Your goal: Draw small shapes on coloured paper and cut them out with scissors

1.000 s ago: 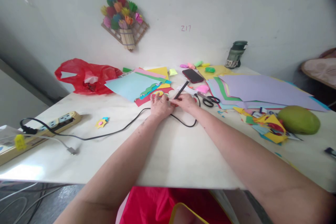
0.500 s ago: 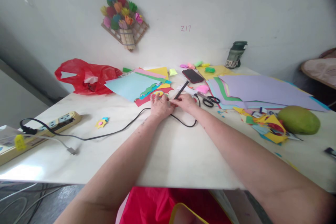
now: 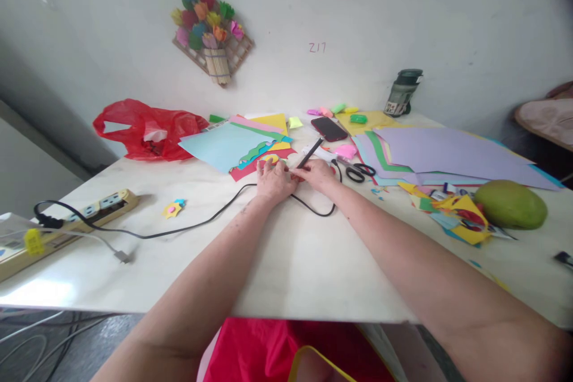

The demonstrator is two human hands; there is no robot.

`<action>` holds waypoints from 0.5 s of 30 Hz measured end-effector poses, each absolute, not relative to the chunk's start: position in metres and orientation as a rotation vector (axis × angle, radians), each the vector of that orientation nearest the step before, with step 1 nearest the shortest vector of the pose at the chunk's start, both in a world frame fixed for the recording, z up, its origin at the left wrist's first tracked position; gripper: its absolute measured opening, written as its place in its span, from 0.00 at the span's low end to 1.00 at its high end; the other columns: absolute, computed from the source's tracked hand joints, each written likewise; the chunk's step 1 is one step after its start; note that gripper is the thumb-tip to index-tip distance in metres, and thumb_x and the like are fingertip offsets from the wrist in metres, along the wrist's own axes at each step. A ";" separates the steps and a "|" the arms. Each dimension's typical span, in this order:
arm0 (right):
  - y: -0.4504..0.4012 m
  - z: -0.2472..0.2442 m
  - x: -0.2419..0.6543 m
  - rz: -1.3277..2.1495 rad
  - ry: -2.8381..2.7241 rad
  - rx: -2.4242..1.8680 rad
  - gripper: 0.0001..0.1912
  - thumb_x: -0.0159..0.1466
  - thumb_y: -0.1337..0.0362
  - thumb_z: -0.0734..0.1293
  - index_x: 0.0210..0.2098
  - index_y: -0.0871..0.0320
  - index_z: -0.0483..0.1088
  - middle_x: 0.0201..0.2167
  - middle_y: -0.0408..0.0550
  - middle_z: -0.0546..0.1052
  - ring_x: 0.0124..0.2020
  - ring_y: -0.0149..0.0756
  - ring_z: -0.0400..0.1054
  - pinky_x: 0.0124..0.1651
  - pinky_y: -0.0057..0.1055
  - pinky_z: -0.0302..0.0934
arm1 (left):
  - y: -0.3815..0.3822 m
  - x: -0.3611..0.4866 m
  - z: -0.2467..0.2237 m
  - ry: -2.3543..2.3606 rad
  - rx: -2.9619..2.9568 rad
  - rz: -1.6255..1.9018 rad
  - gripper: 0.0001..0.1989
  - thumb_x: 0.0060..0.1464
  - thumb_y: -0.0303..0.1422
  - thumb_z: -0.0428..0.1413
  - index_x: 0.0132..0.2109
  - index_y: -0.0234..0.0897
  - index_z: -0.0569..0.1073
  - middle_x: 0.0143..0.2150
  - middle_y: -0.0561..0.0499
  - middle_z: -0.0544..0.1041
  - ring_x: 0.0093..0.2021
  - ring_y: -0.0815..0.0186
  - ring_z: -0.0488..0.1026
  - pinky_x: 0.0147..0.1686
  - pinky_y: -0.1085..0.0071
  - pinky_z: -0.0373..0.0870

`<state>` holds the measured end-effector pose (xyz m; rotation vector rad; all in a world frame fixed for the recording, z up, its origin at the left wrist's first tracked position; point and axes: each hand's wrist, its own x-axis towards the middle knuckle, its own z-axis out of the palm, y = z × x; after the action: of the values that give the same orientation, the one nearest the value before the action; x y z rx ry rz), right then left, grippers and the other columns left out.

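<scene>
My left hand (image 3: 274,181) lies with its fingers spread on the near part of a red paper (image 3: 242,173) that carries a yellow cut-out (image 3: 270,159). Beside it, my right hand (image 3: 317,174) is closed, its fingertips near those of my left hand. A dark stick-like object (image 3: 310,153) rises at a slant from the fingers of my right hand; what its lower end touches is hidden. A black cable (image 3: 224,210) runs under my hands. Black-handled scissors (image 3: 360,173) lie just right of my right hand.
Left are a power strip (image 3: 96,210), a small yellow flower cut-out (image 3: 172,209) and a red plastic bag (image 3: 150,125). Behind lies a phone (image 3: 329,129). At right are purple paper sheets (image 3: 447,152), paper scraps (image 3: 463,218), a green fruit (image 3: 510,204) and a bottle (image 3: 403,93).
</scene>
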<state>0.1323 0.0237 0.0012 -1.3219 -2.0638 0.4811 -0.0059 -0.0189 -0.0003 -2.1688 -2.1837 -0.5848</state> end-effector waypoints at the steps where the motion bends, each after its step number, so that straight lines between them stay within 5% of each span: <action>1: 0.024 0.001 0.132 0.482 -2.063 -1.325 0.11 0.60 0.57 0.69 0.35 0.54 0.81 0.33 0.47 0.82 0.36 0.38 0.75 0.36 0.28 0.63 | -0.019 -0.006 -0.001 -2.182 -2.168 -0.589 0.23 0.55 0.48 0.49 0.53 0.43 0.69 0.59 0.46 0.72 0.69 0.54 0.51 0.69 0.50 0.37; 15: 0.028 -0.004 0.132 0.519 -2.002 -1.304 0.11 0.60 0.57 0.69 0.37 0.54 0.81 0.36 0.47 0.83 0.40 0.39 0.76 0.39 0.28 0.65 | -0.021 -0.005 0.003 -2.210 -2.188 -0.590 0.21 0.56 0.45 0.49 0.53 0.42 0.68 0.59 0.47 0.72 0.70 0.55 0.50 0.69 0.49 0.35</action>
<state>0.1323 0.0275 -0.0038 -1.3036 -2.0018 0.5191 -0.0046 -0.0207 0.0034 -2.1880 -2.2101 -0.5901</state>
